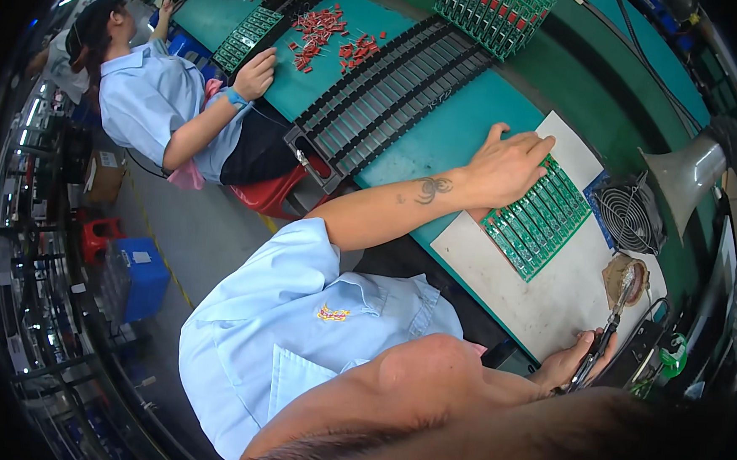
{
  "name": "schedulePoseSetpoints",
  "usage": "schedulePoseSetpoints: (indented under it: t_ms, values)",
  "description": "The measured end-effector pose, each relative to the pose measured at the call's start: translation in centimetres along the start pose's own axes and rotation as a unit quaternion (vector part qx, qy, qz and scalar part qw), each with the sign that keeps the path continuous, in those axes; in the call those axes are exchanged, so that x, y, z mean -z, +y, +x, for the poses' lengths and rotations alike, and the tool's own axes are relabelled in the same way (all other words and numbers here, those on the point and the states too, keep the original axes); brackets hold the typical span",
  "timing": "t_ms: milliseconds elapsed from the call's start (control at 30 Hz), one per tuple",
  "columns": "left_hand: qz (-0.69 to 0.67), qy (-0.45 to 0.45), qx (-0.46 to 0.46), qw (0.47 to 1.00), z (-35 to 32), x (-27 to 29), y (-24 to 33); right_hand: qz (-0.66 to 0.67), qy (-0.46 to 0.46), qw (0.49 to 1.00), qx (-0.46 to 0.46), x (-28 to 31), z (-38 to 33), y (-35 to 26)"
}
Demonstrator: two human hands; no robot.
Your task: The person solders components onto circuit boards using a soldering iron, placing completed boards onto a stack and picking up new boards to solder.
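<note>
My left hand [511,167] lies over the upper left edge of a green circuit board panel [538,223], its fingers bent and gripping that edge. The panel has many narrow rows and rests on a pale sheet [499,297]. In my right hand [571,360], at the lower right, is a soldering iron [600,341], held by its dark handle. Its metal tip points up into a small round tin [631,280] with brownish contents. The iron stands apart from the panel.
A round-grilled fan [628,214] and a grey funnel-shaped hood [684,178] stand beyond the panel. A black slatted conveyor [393,97] crosses the green bench, carrying another board panel [493,14]. Red components [317,33] lie in heaps near a seated co-worker [153,103].
</note>
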State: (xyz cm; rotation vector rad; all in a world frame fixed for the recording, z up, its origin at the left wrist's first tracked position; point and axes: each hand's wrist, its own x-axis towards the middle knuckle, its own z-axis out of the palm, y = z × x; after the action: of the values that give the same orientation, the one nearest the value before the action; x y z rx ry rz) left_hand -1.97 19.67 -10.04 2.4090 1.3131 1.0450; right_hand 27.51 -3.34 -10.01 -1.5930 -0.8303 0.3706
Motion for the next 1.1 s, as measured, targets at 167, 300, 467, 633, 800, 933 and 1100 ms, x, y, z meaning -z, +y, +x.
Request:
schedulePoseSetpoints:
  t_ms: [167,300,467,633,800,933,1100]
  values:
    - [-0.005,-0.031,0.012,0.999,0.0,-0.1,-0.3,-0.053,-0.032,0.997,0.037,-0.5,-0.4,-0.6]
    - [0.004,0.000,-0.014,1.000,0.1,-0.9,-0.8,-0.004,-0.047,0.997,0.058,-0.4,0.1,1.9]
    - [0.011,-0.013,-0.010,1.000,0.0,-0.7,-1.0,-0.009,-0.037,0.996,0.078,-1.0,-0.3,1.9]
    - [0.017,-0.039,0.009,0.999,0.0,-0.8,-1.2,-0.020,-0.036,0.996,0.079,-1.2,-0.4,2.1]
    - [0.018,-0.034,-0.001,0.999,0.0,-0.5,-1.0,-0.026,-0.043,0.997,0.061,-1.0,-0.5,1.7]
    - [0.022,-0.016,-0.015,1.000,-0.1,-0.7,-1.3,-0.028,-0.042,0.996,0.070,-1.4,-0.6,1.3]
    - [0.023,-0.022,-0.016,0.999,-0.2,-0.7,-1.3,-0.024,-0.045,0.996,0.070,-1.4,-0.9,1.1]
